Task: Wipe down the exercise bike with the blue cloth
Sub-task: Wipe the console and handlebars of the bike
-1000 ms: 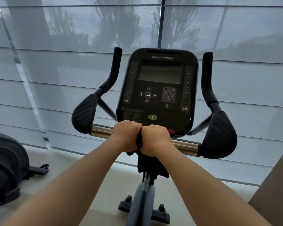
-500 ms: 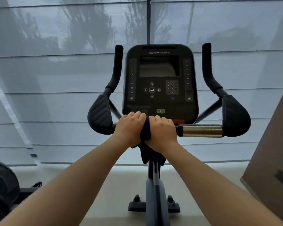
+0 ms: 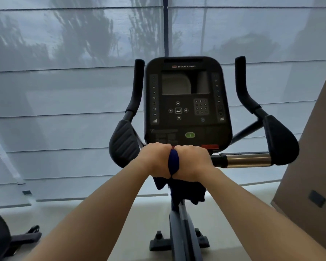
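The person stood at the exercise bike (image 3: 181, 229) with both arms stretched out. The left hand (image 3: 155, 160) and the right hand (image 3: 192, 162) sat side by side on the middle of the cross bar (image 3: 247, 159), just under the black panel (image 3: 186, 110). Both hands were made into fists round the bar. The fingers curled over the far side and were packed close together. The fingertips were hidden behind the bar.

The blue cloth (image 3: 173, 163) was wrapped over the bar under the two hands. A fat fold of it bulged up in the gap between them. Its loose ends hung down below the wrists, in front of the bike's post.

A black arm pad (image 3: 123, 141) sat just beside the left hand. Another pad (image 3: 280, 143) sat at the far right end of the bar. A green button (image 3: 190, 135) showed on the panel just above the hands. Grey blinds (image 3: 64, 95) covered the window behind. Part of another machine (image 3: 0, 240) stood on the floor at the lower left.
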The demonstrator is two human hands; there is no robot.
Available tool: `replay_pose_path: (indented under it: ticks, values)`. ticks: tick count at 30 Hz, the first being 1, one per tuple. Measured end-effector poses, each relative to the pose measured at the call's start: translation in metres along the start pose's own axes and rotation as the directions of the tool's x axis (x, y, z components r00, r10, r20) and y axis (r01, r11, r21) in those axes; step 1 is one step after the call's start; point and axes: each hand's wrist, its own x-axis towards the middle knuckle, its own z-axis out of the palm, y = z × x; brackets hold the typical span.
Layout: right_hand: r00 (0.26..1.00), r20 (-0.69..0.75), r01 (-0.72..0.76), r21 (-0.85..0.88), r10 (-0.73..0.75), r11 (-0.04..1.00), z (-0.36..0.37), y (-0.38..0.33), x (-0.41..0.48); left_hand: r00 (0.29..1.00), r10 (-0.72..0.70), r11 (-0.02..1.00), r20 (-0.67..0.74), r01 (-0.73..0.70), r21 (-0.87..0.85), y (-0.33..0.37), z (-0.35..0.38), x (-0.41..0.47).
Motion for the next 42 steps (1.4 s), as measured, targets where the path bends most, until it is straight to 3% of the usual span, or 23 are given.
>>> replay_pose_path:
  ticks: [1,3,5,6,8,11,13,14,17,20,23,27,30,35,39,42]
  values:
    - [0.988,-0.153,0.024,-0.03,-0.028,0.999,0.008,-0.002,-0.007,0.994,-0.017,1.0,-0.111,0.016,-0.005,0.002,0.007,-0.006]
    - [0.881,-0.47,0.022,-0.057,-0.047,0.998,0.025,-0.009,-0.017,0.912,-0.034,0.998,-0.408,0.051,0.029,0.01,0.025,-0.017]
    - [0.781,-0.624,-0.028,0.021,0.035,0.999,0.04,-0.02,-0.023,0.781,-0.016,0.993,-0.624,0.085,0.081,0.018,0.043,-0.024]
    - [0.761,-0.644,-0.049,0.05,0.07,0.998,0.043,-0.022,-0.023,0.75,-0.012,0.991,-0.661,0.098,0.092,0.02,0.045,-0.024]
    - [0.814,-0.577,-0.054,0.027,0.059,0.998,0.037,-0.018,-0.019,0.818,-0.038,0.99,-0.574,0.111,0.092,0.02,0.039,-0.019]
    - [0.967,-0.245,0.056,-0.048,-0.066,0.997,0.015,-0.003,-0.008,0.936,-0.1,0.987,-0.336,0.136,0.085,0.013,0.021,-0.009]
    - [0.994,-0.075,0.075,0.008,-0.074,0.997,0.005,0.003,-0.003,0.971,-0.112,0.985,-0.212,0.137,0.107,0.012,0.013,-0.002]
    - [0.996,-0.063,0.07,0.024,-0.068,0.997,0.004,0.004,-0.001,0.979,-0.112,0.983,-0.17,0.134,0.124,0.011,0.01,0.001]
    - [0.979,-0.187,0.082,0.003,-0.08,0.997,0.012,0.004,-0.004,0.985,-0.124,0.984,-0.124,0.138,0.114,0.01,0.007,0.0]
    - [0.942,-0.329,0.054,-0.032,-0.062,0.998,0.022,0.003,-0.011,0.96,-0.19,0.977,-0.205,0.206,0.055,0.021,0.014,-0.004]
    - [0.918,-0.396,-0.016,-0.019,0.007,1.0,0.026,-0.006,-0.018,0.93,-0.262,0.95,-0.257,0.296,0.103,0.035,0.017,-0.011]
    - [0.949,-0.314,0.032,0.035,-0.019,0.999,0.02,-0.003,-0.031,0.954,-0.198,0.969,-0.225,0.225,0.104,0.039,0.015,-0.028]
    - [0.954,-0.288,0.094,0.015,-0.085,0.996,0.011,0.007,-0.051,0.932,-0.14,0.981,-0.333,0.176,0.08,0.05,0.023,-0.039]
    - [0.932,-0.343,0.083,-0.112,-0.117,0.99,-0.02,0.05,-0.088,0.92,-0.022,0.994,-0.391,0.062,0.091,0.102,0.02,-0.025]
    - [0.881,-0.452,0.048,-0.207,-0.139,0.977,-0.046,0.101,-0.108,0.868,0.038,0.998,-0.496,-0.008,0.062,0.153,0.015,-0.001]
    - [0.939,-0.333,0.019,-0.186,-0.081,0.982,-0.052,0.137,-0.118,0.884,0.054,0.997,-0.464,-0.021,0.077,0.183,0.019,0.017]
